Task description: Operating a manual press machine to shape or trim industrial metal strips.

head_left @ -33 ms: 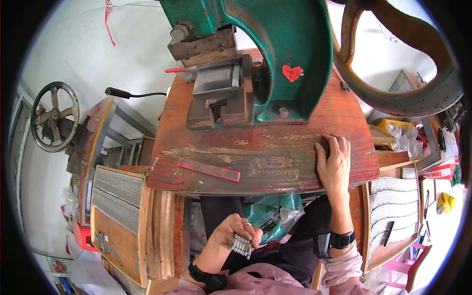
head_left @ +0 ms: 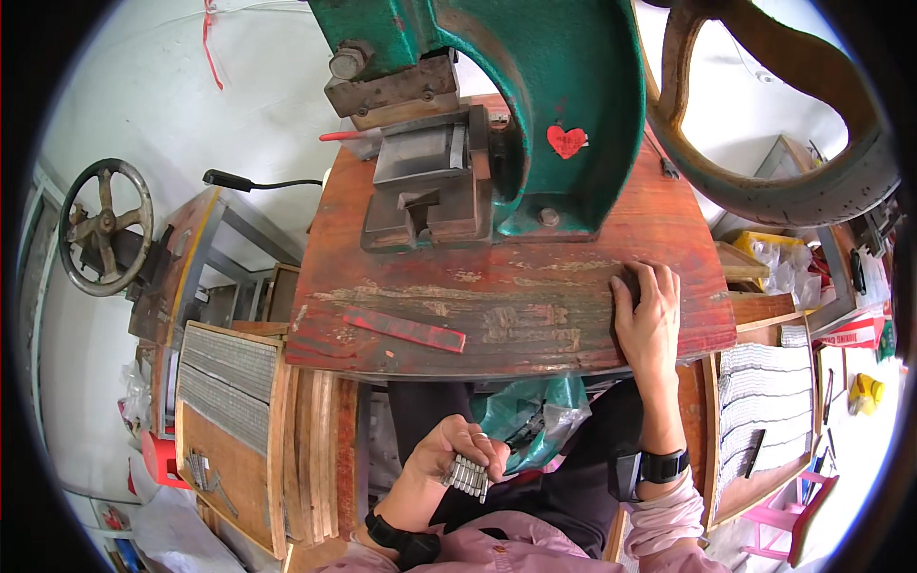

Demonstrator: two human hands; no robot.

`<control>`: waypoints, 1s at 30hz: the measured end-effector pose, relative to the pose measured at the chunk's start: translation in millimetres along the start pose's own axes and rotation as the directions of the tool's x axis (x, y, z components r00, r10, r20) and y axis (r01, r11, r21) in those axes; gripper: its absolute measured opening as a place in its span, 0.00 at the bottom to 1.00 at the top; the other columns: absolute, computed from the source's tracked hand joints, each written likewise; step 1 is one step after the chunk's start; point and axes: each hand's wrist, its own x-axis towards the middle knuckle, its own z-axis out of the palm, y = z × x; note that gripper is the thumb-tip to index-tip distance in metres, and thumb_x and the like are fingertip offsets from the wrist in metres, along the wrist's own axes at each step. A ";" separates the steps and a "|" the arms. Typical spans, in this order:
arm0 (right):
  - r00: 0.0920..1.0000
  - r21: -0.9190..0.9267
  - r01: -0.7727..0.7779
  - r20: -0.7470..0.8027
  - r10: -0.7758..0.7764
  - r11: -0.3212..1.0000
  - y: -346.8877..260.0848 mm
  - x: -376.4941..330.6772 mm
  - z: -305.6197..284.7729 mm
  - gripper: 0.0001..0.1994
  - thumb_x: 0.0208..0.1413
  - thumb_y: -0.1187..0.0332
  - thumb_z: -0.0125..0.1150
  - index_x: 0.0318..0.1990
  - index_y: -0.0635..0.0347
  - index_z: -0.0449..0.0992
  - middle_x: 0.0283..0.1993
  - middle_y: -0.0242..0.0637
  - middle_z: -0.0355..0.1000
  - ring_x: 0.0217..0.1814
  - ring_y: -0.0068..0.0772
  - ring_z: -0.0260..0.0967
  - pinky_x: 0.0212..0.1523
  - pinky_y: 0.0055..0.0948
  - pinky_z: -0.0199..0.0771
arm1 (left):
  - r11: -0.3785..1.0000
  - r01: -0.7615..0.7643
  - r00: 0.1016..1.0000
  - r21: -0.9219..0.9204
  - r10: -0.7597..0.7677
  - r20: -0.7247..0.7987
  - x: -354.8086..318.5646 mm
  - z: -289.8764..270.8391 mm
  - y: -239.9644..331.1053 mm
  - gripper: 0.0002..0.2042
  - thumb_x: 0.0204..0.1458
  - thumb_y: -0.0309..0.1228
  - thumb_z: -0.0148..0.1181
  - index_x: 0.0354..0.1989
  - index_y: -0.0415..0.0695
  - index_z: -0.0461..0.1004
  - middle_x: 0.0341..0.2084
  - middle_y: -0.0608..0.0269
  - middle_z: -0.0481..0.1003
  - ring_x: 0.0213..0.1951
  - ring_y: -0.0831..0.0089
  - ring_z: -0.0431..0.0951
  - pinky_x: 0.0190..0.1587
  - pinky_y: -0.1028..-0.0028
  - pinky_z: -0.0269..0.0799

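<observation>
While my left hand (head_left: pixel 457 456) sits low over my lap, below the near edge of the red wooden bench top (head_left: pixel 497 296), its fingers are curled shut around a small bundle of short grey metal strips (head_left: pixel 467 475), whose ends stick out from under my fingertips. My right hand (head_left: pixel 648 320) lies flat on the bench top near its right end, palm down, fingers together and pointing away from me, holding nothing. A black wrist device (head_left: pixel 663 466) sits on that arm. At the back of the bench top stands the green press (head_left: pixel 564 115), with its grey die block (head_left: pixel 425 186) on the left part of the frame. A flat red bar (head_left: pixel 404 329) lies on the bench top's left front. Just under the front edge, beside my left hand, a green plastic bag (head_left: pixel 535 411) hangs open.
</observation>
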 end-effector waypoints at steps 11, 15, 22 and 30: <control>1.000 -0.004 0.003 -0.010 -0.003 1.000 -2.7 0.3 -1.6 0.12 0.51 0.69 0.59 0.41 0.63 0.73 0.44 0.44 0.68 0.50 0.47 0.64 0.51 0.40 0.63 | 0.992 -0.024 0.976 -0.124 -0.004 -0.217 4.6 4.5 -8.8 0.26 0.50 0.35 0.61 0.53 0.28 0.67 0.45 0.37 0.73 0.31 0.64 0.75 0.27 0.74 0.66; 1.000 -0.016 -0.014 0.004 0.014 1.000 -1.5 -0.7 -0.7 0.12 0.51 0.69 0.59 0.42 0.63 0.73 0.45 0.44 0.68 0.50 0.46 0.63 0.52 0.41 0.62 | 0.950 -0.039 0.956 -0.311 -0.054 -0.288 7.7 0.1 -10.9 0.33 0.55 0.44 0.55 0.60 0.29 0.56 0.54 0.34 0.64 0.29 0.70 0.69 0.24 0.76 0.62; 1.000 -0.009 -0.004 -0.001 0.004 1.000 -1.3 -0.3 -0.7 0.11 0.51 0.69 0.59 0.42 0.63 0.73 0.45 0.44 0.68 0.50 0.47 0.63 0.51 0.40 0.63 | 0.910 0.006 0.963 -0.414 -0.116 -0.242 7.2 9.5 -10.0 0.38 0.57 0.54 0.46 0.61 0.28 0.53 0.55 0.32 0.61 0.28 0.70 0.68 0.22 0.77 0.61; 1.000 -0.007 0.005 -0.008 -0.005 1.000 0.6 -0.4 -0.4 0.11 0.51 0.69 0.59 0.41 0.63 0.73 0.44 0.44 0.68 0.49 0.47 0.63 0.51 0.40 0.63 | 0.916 0.084 0.980 -0.393 -0.148 -0.135 5.6 16.9 -8.2 0.37 0.57 0.49 0.47 0.63 0.27 0.50 0.58 0.30 0.58 0.28 0.69 0.69 0.26 0.73 0.65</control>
